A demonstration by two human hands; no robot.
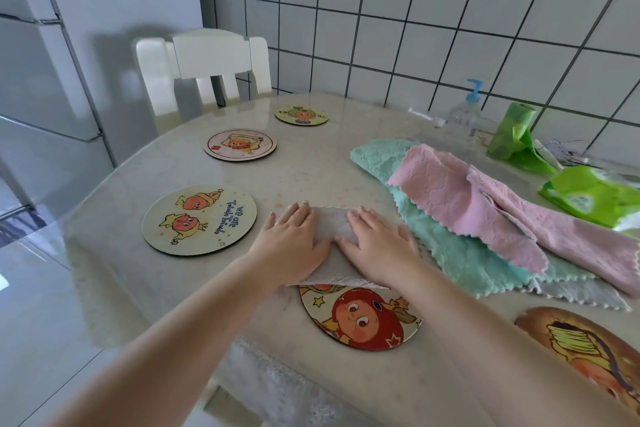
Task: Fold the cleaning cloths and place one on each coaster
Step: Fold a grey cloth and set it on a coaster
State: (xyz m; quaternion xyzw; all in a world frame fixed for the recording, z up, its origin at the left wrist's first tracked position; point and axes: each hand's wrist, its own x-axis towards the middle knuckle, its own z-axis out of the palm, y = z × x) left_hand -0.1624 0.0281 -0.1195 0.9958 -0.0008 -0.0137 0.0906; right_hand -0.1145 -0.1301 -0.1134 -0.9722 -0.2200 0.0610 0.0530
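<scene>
Pressing flat w/ both palms on the grey cloth (337,236), left hand (294,243) on its left half, right hand (375,248) on its right, fingers spread and extended, not gripping anything, just weighing the fold down. Cloth's long axis runs away from me toward the wall, near end lapping over the far rim of the red-haired coaster (360,317), so it's directly under my palms and the coaster sits just nearer me, between both wrists. Either hand could slide it back; looks equal to me. Next bare one, the two-orange coaster (199,218), lies to my left, closer to the left hand. Its lettering reads "we are Twinkle Twinkle", approx, sideways on. Pink cloth (485,211) over teal cloth (460,253) waits unfolded on my right, just beside the right hand. No brand legible on the pump bottle (465,118).
</scene>
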